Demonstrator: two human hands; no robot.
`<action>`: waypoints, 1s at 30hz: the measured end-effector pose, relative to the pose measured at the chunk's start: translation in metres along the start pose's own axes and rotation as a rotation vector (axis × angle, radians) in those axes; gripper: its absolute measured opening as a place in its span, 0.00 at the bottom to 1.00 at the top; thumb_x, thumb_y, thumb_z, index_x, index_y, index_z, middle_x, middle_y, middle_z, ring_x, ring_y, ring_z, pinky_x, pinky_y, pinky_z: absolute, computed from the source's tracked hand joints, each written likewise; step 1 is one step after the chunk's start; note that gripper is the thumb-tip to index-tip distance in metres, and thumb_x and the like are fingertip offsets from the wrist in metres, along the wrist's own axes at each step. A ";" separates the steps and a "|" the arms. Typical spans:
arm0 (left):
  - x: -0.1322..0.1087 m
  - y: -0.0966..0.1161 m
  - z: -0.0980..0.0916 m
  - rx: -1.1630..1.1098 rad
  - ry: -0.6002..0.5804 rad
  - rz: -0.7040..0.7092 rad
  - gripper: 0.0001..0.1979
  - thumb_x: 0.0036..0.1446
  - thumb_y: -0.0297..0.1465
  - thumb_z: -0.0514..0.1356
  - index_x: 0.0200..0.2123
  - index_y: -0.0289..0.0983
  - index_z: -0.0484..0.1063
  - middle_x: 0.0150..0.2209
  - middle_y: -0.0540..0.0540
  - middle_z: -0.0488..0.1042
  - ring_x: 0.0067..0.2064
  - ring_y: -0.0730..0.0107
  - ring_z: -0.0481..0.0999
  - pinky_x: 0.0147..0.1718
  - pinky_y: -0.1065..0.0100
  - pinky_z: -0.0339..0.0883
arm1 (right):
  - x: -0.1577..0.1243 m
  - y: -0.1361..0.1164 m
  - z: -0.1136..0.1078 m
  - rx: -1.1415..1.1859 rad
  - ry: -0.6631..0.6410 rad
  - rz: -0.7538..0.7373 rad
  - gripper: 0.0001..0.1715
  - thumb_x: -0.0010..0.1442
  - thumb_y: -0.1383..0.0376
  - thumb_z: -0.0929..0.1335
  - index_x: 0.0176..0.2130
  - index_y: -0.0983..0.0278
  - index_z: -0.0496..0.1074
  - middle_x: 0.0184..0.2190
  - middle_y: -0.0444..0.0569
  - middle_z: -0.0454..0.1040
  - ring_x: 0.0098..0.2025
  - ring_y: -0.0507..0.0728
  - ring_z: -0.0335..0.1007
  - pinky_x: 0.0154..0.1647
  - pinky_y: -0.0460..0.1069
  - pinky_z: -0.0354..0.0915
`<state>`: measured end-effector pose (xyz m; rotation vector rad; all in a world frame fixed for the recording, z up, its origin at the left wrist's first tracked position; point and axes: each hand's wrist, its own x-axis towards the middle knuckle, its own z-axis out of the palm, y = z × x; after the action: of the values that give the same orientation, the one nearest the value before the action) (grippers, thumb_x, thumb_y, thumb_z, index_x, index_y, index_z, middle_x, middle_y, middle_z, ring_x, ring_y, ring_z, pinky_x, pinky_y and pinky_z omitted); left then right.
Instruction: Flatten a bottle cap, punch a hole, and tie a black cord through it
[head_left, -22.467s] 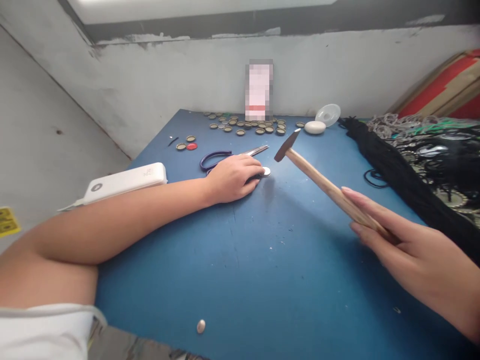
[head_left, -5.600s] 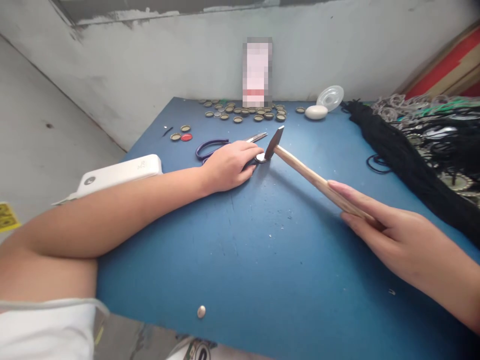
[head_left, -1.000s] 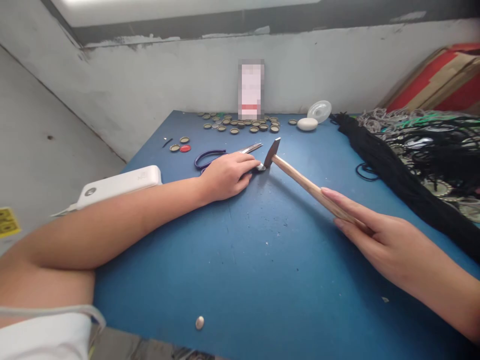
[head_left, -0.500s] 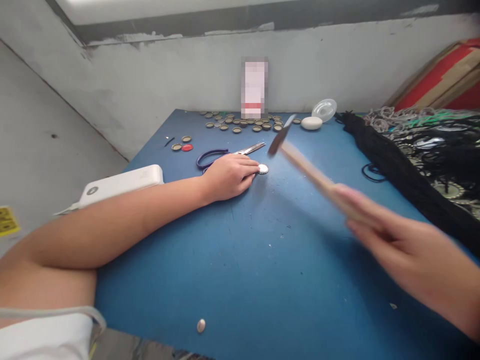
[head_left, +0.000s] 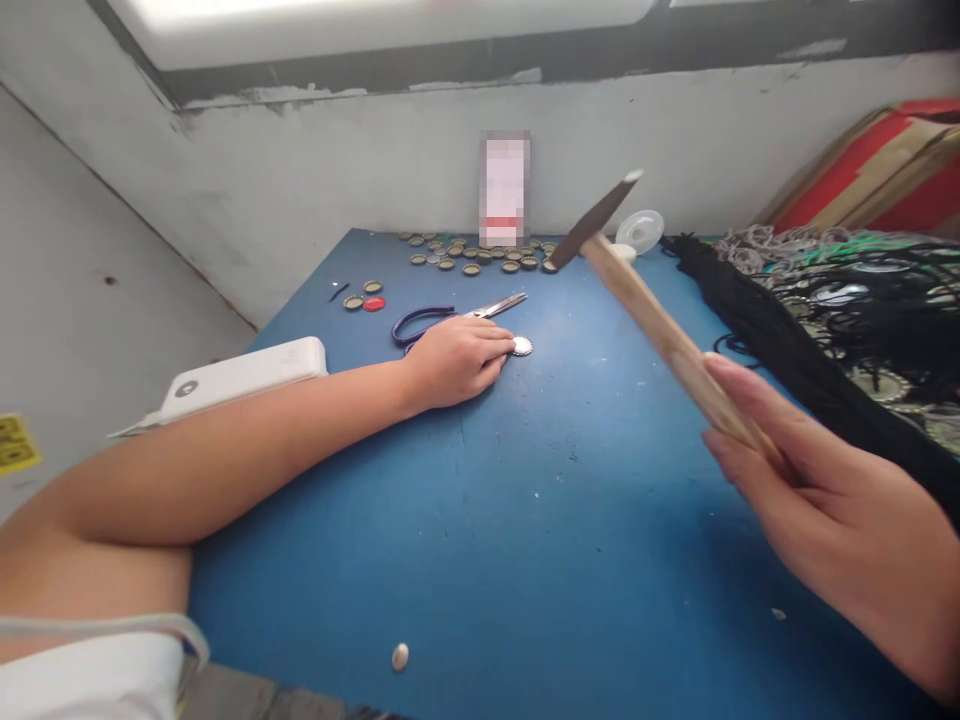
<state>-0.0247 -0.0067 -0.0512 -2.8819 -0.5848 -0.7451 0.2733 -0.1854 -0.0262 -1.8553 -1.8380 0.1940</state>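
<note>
My left hand (head_left: 461,362) rests on the blue tabletop, its fingertips closed on the edge of a silvery-white bottle cap (head_left: 523,345). Just behind that hand lie scissors (head_left: 424,318) with dark blue handles, their blades pointing right. My right hand (head_left: 832,510) is wrapped round the wooden handle of a hammer (head_left: 660,325). The hammer is raised above the table, its dark metal head up and to the right of the cap, apart from it. Several more bottle caps (head_left: 471,269) lie at the back of the table, and a red cap (head_left: 374,304) sits left of the scissors.
A white power bank (head_left: 244,378) lies beside my left forearm. Black cords (head_left: 750,310) and tangled strings fill the right side. A clear plastic disc (head_left: 640,232) leans at the back wall, near a pixelated upright object (head_left: 505,190). A small oval piece (head_left: 400,657) lies near the front edge.
My right hand has lifted the hammer, so its head is now higher and farther right of the cap. The left hand stays on the cap. The view has shifted slightly.
</note>
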 end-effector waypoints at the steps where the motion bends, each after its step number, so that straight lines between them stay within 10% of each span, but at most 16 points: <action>1: 0.000 0.000 0.001 -0.001 0.002 0.005 0.15 0.66 0.26 0.55 0.49 0.35 0.81 0.49 0.41 0.84 0.50 0.60 0.84 0.51 0.59 0.78 | 0.000 0.000 0.000 0.005 -0.003 0.007 0.33 0.67 0.53 0.63 0.68 0.53 0.67 0.59 0.44 0.78 0.53 0.63 0.81 0.46 0.52 0.80; 7: 0.002 0.003 0.000 -0.004 0.003 -0.052 0.14 0.65 0.25 0.56 0.48 0.35 0.80 0.51 0.39 0.82 0.52 0.58 0.83 0.53 0.58 0.78 | 0.005 0.001 0.005 0.019 -0.259 -0.029 0.33 0.66 0.54 0.59 0.67 0.52 0.70 0.56 0.44 0.80 0.52 0.65 0.82 0.46 0.59 0.81; 19: 0.000 0.001 0.000 -0.025 0.012 -0.012 0.15 0.66 0.26 0.55 0.48 0.36 0.82 0.49 0.40 0.84 0.50 0.59 0.84 0.52 0.58 0.78 | 0.002 0.001 -0.005 0.029 -0.076 0.126 0.37 0.66 0.51 0.64 0.71 0.54 0.64 0.60 0.45 0.78 0.48 0.63 0.84 0.41 0.52 0.80; 30: 0.002 0.004 -0.001 -0.012 0.008 -0.052 0.15 0.65 0.25 0.56 0.48 0.33 0.81 0.49 0.38 0.83 0.50 0.57 0.83 0.52 0.57 0.78 | 0.007 -0.003 0.002 0.044 -0.212 0.031 0.34 0.64 0.52 0.60 0.65 0.54 0.72 0.56 0.43 0.80 0.54 0.65 0.81 0.44 0.56 0.80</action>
<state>-0.0224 -0.0099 -0.0492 -2.8834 -0.6590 -0.7703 0.2703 -0.1782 -0.0247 -1.8953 -1.9268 0.4539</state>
